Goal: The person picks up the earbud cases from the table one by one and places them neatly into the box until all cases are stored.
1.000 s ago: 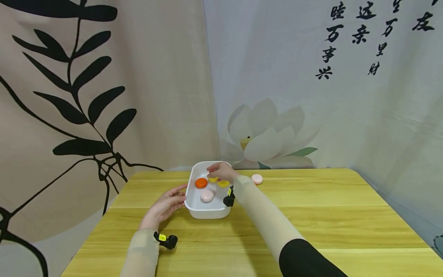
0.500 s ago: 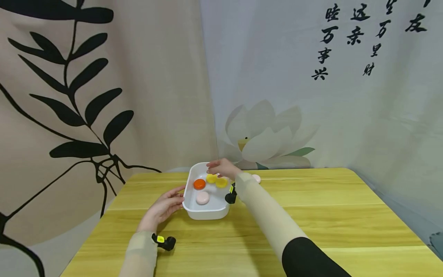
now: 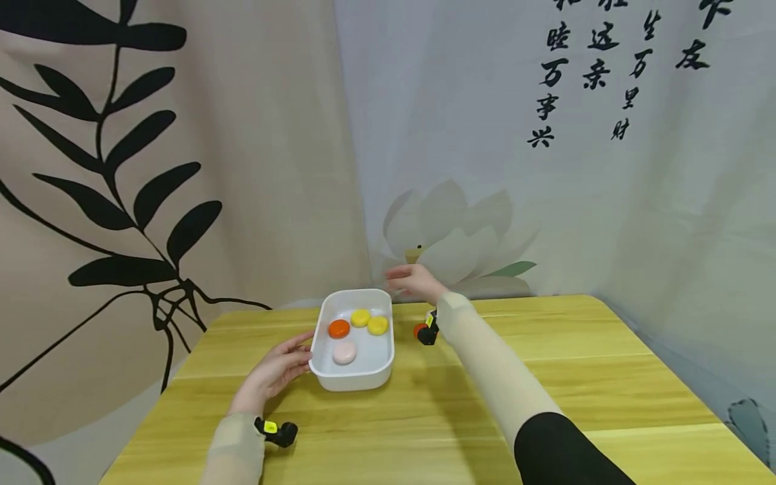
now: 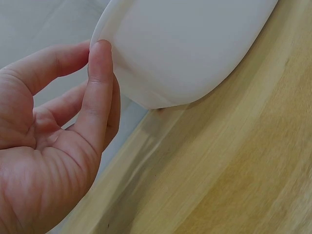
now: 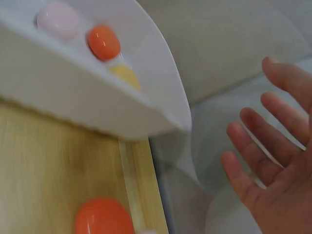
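In the head view a white plastic tub (image 3: 353,382) stands on the wooden table, holding an orange rounded disc (image 3: 339,329), a pale pink one (image 3: 344,353) and two yellow ones (image 3: 360,318). My left hand (image 3: 280,367) touches the tub's left side with fairly straight fingers. Up close, the left wrist view has its fingers (image 4: 100,73) against the tub's outer wall. My right hand (image 3: 415,281) is raised beyond the tub's back right corner, fingers spread and holding nothing, as the right wrist view confirms. Another orange disc (image 5: 103,217) lies on the table below my right wrist.
A pale piece (image 5: 146,232) barely shows beside the loose orange disc; the wrist camera (image 3: 428,335) partly covers that area in the head view. Behind the table's (image 3: 509,357) back edge hangs a printed cloth backdrop (image 3: 291,168).
My right hand has left the space over the tub and moved right and up. The yellow discs and tub's right side are now uncovered. My left hand stays at the tub's side.
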Motion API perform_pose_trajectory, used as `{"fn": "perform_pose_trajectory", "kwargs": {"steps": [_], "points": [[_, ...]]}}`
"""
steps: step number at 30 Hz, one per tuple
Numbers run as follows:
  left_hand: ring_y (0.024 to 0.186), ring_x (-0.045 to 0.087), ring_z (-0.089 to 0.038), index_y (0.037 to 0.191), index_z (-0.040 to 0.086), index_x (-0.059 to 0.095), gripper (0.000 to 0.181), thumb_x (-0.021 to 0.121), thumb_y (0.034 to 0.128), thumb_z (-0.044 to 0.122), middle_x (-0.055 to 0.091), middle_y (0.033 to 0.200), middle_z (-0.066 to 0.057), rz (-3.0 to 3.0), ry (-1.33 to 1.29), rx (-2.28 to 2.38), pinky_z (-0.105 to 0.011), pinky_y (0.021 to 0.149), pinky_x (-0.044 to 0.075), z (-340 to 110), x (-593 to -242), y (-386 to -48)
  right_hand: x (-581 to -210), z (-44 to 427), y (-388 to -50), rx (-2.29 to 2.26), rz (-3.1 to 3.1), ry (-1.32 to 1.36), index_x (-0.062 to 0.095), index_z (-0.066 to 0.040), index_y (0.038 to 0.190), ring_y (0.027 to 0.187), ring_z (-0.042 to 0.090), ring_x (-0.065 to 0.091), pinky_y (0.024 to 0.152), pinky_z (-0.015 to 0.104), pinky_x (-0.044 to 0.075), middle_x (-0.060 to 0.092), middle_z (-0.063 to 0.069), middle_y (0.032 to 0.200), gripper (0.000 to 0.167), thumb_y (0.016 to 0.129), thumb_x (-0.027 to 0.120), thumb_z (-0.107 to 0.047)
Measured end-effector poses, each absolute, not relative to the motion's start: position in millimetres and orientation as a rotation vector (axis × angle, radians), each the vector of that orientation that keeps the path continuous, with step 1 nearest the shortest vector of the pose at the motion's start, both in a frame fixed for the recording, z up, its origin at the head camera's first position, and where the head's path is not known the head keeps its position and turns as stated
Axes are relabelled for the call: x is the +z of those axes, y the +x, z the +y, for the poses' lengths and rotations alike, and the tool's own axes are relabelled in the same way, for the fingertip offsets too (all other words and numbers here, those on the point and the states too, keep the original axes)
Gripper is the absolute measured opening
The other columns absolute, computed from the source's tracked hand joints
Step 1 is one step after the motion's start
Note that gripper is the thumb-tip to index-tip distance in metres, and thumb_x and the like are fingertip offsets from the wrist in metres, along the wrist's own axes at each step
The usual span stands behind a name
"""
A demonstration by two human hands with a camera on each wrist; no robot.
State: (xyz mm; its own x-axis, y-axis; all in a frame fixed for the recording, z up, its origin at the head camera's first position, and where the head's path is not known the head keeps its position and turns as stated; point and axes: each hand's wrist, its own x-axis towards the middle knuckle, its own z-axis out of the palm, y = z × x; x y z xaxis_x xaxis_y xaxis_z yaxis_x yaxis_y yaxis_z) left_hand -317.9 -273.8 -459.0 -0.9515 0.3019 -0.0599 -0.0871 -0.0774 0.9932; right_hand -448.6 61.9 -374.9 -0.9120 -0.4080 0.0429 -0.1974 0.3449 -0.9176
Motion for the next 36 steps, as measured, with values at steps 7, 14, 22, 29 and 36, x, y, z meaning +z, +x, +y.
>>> {"fn": "perform_pose_trajectory", "kwargs": {"steps": [7,14,22,29,36], "points": [[0.093,0.061,-0.019,0.151,-0.005,0.022,0.063,0.054,0.0965,-0.002,0.051,0.119,-0.019,1.917,0.223,2.136,-0.026,0.084,0.054,-274.5,-462.1,-318.0,-383.9,101.3,-441.6,-1.793,2.455,-0.526,0.056,0.002,0.133,0.115,0.026,0.058,0.097,0.041,0.047,0.059,0.018,0.129,0.045,0.092,0.068,-0.014],[0.092,0.062,-0.018,0.15,-0.006,0.02,0.063,0.052,0.0963,-0.003,0.052,0.118,-0.019,1.877,0.24,2.152,-0.026,0.084,0.054,-275.9,-463.1,-317.0,-407.2,134.6,-432.7,-1.864,2.485,-0.459,0.051,0.004,0.136,0.121,0.032,0.052,0.101,0.045,0.043,0.051,0.022,0.137,0.05,0.091,0.067,-0.011],[0.091,0.062,-0.018,0.151,-0.006,0.02,0.064,0.053,0.0962,-0.002,0.05,0.121,-0.022,1.882,0.23,2.148,-0.026,0.084,0.054,-273.9,-459.8,-318.8,-429.0,150.7,-426.7,-1.862,2.46,-0.389,0.045,0.006,0.14,0.129,0.041,0.042,0.108,0.048,0.036,0.044,0.025,0.142,0.057,0.089,0.068,-0.007],[0.097,0.061,-0.02,0.151,-0.005,0.022,0.063,0.054,0.0967,0.0,0.047,0.126,-0.026,1.924,0.229,2.124,-0.027,0.086,0.053,-273.7,-459.1,-321.5,-442.6,154.5,-428.4,-1.78,2.533,-0.4,0.042,0.008,0.141,0.132,0.041,0.039,0.11,0.048,0.033,0.041,0.025,0.145,0.058,0.09,0.067,-0.005],[0.095,0.062,-0.021,0.15,-0.006,0.023,0.063,0.054,0.0954,-0.003,0.049,0.124,-0.026,1.902,0.209,2.154,-0.026,0.083,0.054,-272.3,-458.6,-317.9,-459.8,152.9,-431.9,-1.658,2.614,-0.317,0.045,0.007,0.139,0.13,0.038,0.042,0.108,0.047,0.035,0.045,0.023,0.142,0.06,0.087,0.071,-0.007]]}}
